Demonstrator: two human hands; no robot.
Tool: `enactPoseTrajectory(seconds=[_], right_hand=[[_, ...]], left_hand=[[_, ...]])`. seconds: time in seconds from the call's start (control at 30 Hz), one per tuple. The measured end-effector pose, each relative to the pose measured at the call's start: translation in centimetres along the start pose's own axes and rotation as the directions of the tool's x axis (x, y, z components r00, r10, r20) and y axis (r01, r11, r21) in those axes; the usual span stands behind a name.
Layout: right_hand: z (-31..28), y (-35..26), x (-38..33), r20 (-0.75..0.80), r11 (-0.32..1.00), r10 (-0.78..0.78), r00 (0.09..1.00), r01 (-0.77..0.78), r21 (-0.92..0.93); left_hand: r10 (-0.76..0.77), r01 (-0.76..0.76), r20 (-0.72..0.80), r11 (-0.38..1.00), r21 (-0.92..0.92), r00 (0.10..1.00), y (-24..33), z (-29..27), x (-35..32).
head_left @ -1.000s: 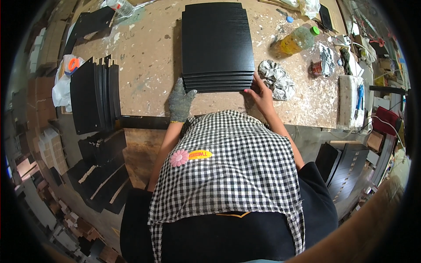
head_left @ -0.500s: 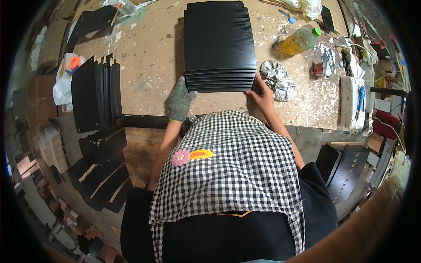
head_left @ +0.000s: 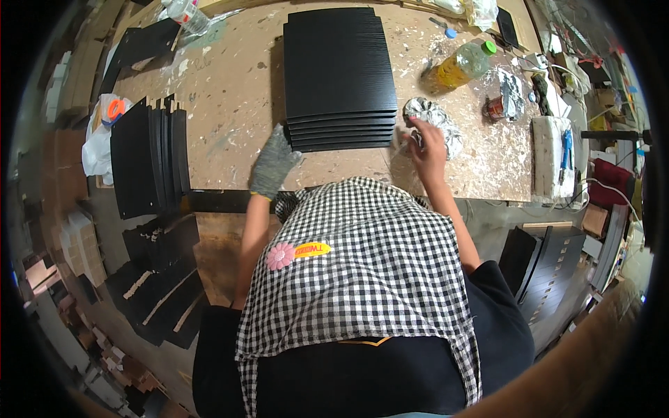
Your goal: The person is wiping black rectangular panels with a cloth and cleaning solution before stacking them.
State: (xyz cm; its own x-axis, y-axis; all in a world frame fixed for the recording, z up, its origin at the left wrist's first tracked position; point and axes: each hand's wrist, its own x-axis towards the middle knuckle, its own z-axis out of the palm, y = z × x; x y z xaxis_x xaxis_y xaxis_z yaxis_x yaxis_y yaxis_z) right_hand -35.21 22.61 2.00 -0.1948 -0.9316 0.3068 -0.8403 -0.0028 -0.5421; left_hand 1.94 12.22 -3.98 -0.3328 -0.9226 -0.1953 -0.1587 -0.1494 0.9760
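Note:
A stack of black boards (head_left: 340, 70) with stepped near edges lies on the worktable. My left hand (head_left: 275, 164), in a grey knitted glove, rests at the stack's near left corner. Its fingers are stretched along the side and the thumb points to the front edge; it is open. Bare, my right hand (head_left: 430, 150) is off the stack, over a crumpled grey-white cloth (head_left: 451, 134). Its bent fingers are apart at the cloth's left side; the hand hides part of the cloth, and I see no firm grip on it.
Right of the cloth are a bottle of yellow liquid (head_left: 460, 66), a stained can (head_left: 495, 108) and a white block (head_left: 552, 157) carrying a blue tool (head_left: 566, 150). More black boards (head_left: 143, 157) stand at the table's left edge. A clear bottle (head_left: 187, 15) lies far left.
My right hand has let go of the stack's right corner and moved right to the cloth. My left hand stays by the left corner. The whole view has shifted slightly.

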Motion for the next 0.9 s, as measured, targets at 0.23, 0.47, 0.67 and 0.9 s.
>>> enactPoseTrajectory(seconds=[0.23, 0.47, 0.67, 0.9], right_hand=[[-1.1, 5.7, -1.5, 0.004, 0.962, 0.039, 0.999, -0.036, -0.271], [2.2, -9.1, 1.3, 0.061, 0.777, -0.624, 0.779, 0.626, -0.058], [10.6, -11.3, 2.8, 0.365, 0.549, -0.774, 0.518, 0.836, -0.021], [-1.3, 3.9, -4.4, 0.307, 0.96, -0.188, 0.933, 0.241, -0.144]], left_hand=[[0.176, -0.17, 0.017, 0.911, 0.376, 0.984, 6.4, -1.9, 7.0], [-0.248, 0.139, 0.008, 0.568, 0.811, 0.969, 14.3, 2.3, 12.2], [-0.174, 0.112, -0.012, 0.576, 0.81, 0.985, 13.3, 2.7, 12.1], [-0.209, 0.135, -0.013, 0.579, 0.804, 0.978, 13.7, 2.4, 11.9]])
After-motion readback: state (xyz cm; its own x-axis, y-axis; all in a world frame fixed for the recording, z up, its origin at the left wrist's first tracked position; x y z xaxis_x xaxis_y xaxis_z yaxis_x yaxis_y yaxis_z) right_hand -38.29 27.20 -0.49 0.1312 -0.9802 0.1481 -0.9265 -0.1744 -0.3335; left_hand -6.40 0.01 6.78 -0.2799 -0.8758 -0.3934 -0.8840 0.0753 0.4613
